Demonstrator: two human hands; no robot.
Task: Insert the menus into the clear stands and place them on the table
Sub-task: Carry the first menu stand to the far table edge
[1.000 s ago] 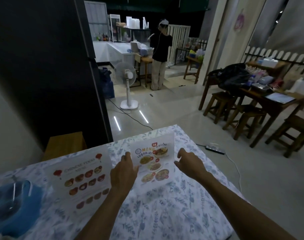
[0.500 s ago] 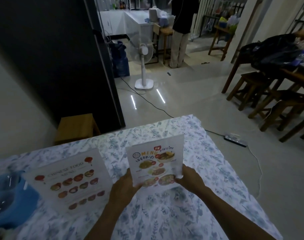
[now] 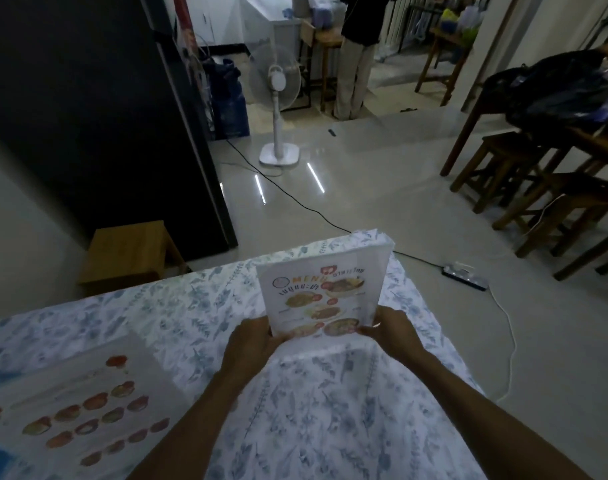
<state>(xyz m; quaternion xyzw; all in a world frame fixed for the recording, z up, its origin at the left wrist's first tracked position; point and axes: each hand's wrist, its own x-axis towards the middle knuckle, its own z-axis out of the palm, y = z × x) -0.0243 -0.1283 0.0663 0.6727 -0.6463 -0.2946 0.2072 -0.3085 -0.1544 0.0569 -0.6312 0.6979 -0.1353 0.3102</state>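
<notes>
Lying flat at eight o'clock on the floral tabletop (image 3: 191, 306): a Chinese food menu (image 3: 84, 410). Gripping the upright Thai menu stand (image 3: 321, 296) at twelve o'clock, left hand (image 3: 250, 344) and right hand (image 3: 390, 329), fingers clasping its lower corners.

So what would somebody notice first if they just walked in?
Probably the bright white food menu in its clear stand, held upright at its bottom corners by the left hand and right hand over the blue floral tablecloth. Next, the white pedestal fan on the shiny floor behind.
</notes>
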